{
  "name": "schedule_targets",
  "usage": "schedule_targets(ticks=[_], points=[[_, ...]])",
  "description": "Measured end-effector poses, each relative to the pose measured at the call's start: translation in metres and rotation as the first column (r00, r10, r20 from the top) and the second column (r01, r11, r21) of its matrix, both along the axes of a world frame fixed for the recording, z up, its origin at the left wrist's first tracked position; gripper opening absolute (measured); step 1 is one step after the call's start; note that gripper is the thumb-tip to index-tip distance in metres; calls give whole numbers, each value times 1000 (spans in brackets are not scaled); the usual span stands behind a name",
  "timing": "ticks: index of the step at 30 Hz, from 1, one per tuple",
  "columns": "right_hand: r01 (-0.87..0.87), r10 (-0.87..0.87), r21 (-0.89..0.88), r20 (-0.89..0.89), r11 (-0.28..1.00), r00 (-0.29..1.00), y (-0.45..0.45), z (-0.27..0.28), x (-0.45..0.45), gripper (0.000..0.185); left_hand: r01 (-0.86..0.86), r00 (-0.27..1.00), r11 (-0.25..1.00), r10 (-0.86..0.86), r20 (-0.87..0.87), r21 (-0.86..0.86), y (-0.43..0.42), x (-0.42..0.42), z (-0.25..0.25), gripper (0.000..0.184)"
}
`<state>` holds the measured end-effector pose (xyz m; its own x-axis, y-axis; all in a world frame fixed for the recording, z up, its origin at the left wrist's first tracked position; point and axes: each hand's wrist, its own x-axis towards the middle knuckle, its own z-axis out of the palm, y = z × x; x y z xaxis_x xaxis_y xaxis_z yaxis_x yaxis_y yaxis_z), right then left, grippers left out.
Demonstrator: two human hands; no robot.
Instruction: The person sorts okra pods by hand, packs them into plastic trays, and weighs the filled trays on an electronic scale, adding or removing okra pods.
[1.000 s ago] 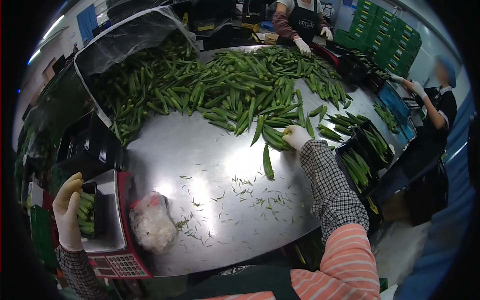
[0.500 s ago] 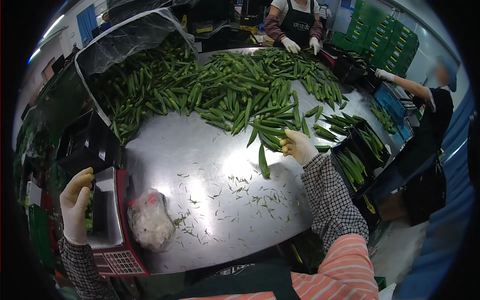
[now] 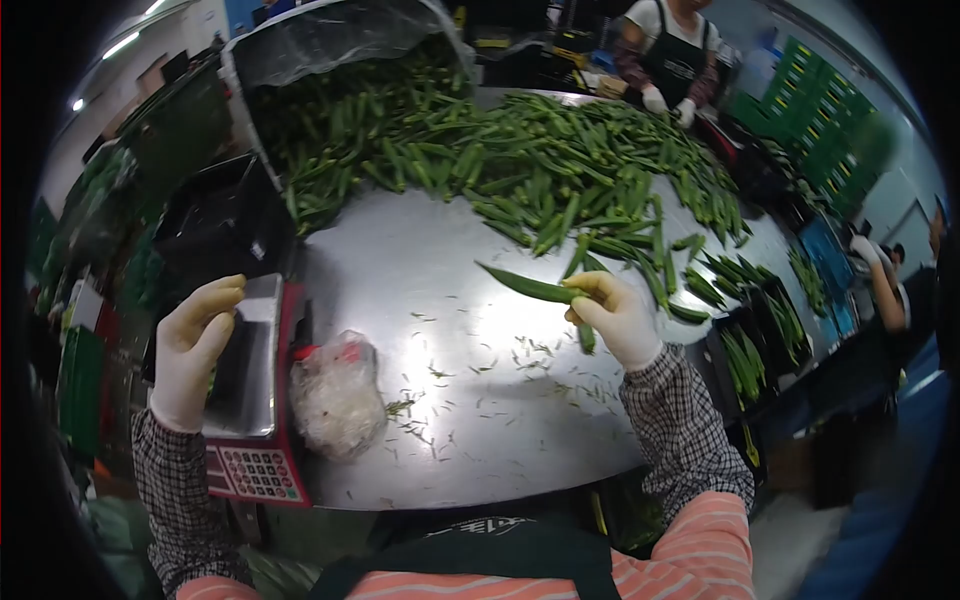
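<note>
My right hand (image 3: 625, 318), in a pale glove, pinches an okra pod (image 3: 525, 284) by its stem end. The pod's tip points left, above the metal table (image 3: 450, 345). Another pod partly shows below my fingers. My left hand (image 3: 188, 350), also gloved, is raised over the red-edged scale (image 3: 262, 375), thumb and fingers apart with nothing visible between them. A dark container (image 3: 232, 360) on the scale is partly hidden by this hand. Beyond my right hand spreads a large heap of okra (image 3: 560, 165).
A clear plastic bag (image 3: 338, 395) lies beside the scale, near scattered green scraps (image 3: 480, 365). A black crate (image 3: 220, 215) stands back left. Black trays of okra (image 3: 742, 365) line the right side. One co-worker (image 3: 672, 60) stands across the table; another reaches in at right.
My right hand has drawn back from the heap's near edge and now holds an okra pod clear of the heap. The view has shifted, while my left hand stays by the scale.
</note>
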<state>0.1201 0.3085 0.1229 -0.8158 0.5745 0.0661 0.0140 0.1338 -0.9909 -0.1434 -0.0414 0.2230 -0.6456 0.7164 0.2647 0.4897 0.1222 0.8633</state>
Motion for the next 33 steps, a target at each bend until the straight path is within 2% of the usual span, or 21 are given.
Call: schedule_targets(ticks=[3,5,6,10,11,12,14,17,19,20,23,24,28,29,31,33], points=[[-60,60,7,-119,998,991,-28,5,-18,28,6,999,999,-7,46,36,-13,-7,-4,25],[-89,92,27,-102,996,991,-41,7,-31,28,-40,996,999,37,85,34,-24,-11,-5,26],[-102,105,38,-95,994,990,-47,6,-38,28,-26,999,998,24,30,61,-30,-15,-6,26],[-126,146,186,-94,974,985,-73,0,-75,27,-132,991,989,133,-2,64,-57,-32,0,26],[-136,165,250,-100,959,981,-82,0,-88,26,-133,987,988,139,-84,79,-64,-39,0,28],[-150,191,311,-106,938,976,-93,1,-101,25,-154,982,984,162,-95,85,-69,-43,4,27],[-178,260,442,-131,879,957,-125,12,-131,24,-186,969,977,199,-145,100,-79,-54,10,25],[-203,416,550,-295,810,860,-181,28,-183,25,-252,948,965,262,-179,75,-89,-68,29,26],[-145,467,621,-395,770,791,-212,28,-220,26,-278,947,956,289,-139,91,-91,-80,37,27],[-93,481,679,-410,728,775,-224,25,-237,26,-275,942,958,286,-175,82,-95,-94,39,29],[32,474,793,-395,608,787,-257,24,-268,27,-315,920,948,315,-235,38,-88,-107,53,29],[-16,497,859,-280,512,822,-263,28,-273,30,-315,911,948,313,-268,37,-84,-110,56,29],[-133,598,852,-235,506,766,-259,53,-258,33,-294,891,951,238,-386,-92,-71,-130,62,29],[-125,592,851,-242,510,769,-247,58,-250,32,-291,856,950,204,-474,-117,-69,-139,58,31],[-141,540,808,-242,572,806,-222,54,-240,24,-327,796,912,124,-593,-247,-60,-149,59,33],[-261,478,702,-128,663,869,-202,42,-231,20,-355,770,868,61,-635,-347,-46,-155,58,37]])
